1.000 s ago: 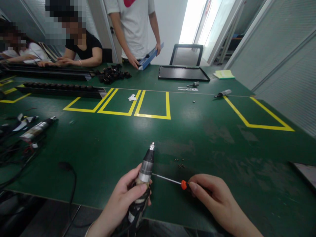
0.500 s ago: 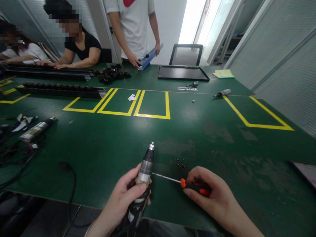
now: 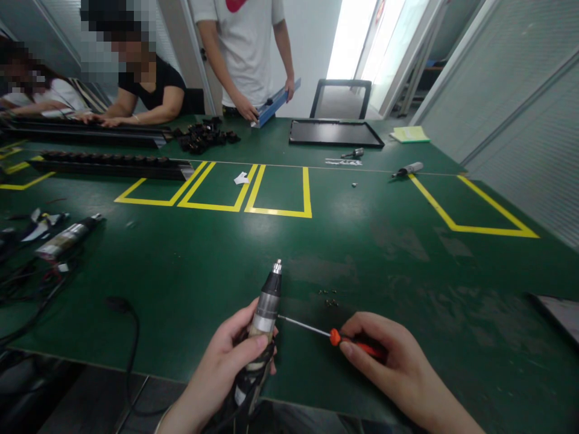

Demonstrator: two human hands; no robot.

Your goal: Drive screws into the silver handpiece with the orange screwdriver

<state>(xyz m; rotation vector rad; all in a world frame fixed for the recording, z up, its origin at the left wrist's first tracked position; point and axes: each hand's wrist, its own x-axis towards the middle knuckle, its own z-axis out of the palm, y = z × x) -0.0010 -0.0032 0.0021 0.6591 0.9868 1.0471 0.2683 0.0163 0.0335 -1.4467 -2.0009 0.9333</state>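
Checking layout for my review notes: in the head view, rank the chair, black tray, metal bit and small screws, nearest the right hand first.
1. Small screws: ahead-left of the right hand.
2. Metal bit: mid-table.
3. Black tray: far side.
4. Chair: beyond the table.

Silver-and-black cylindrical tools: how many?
4: one tool in left hand; second tool by the cables; third tool at the rightmost tape; fourth tool near the black tray. Cables may hide more.
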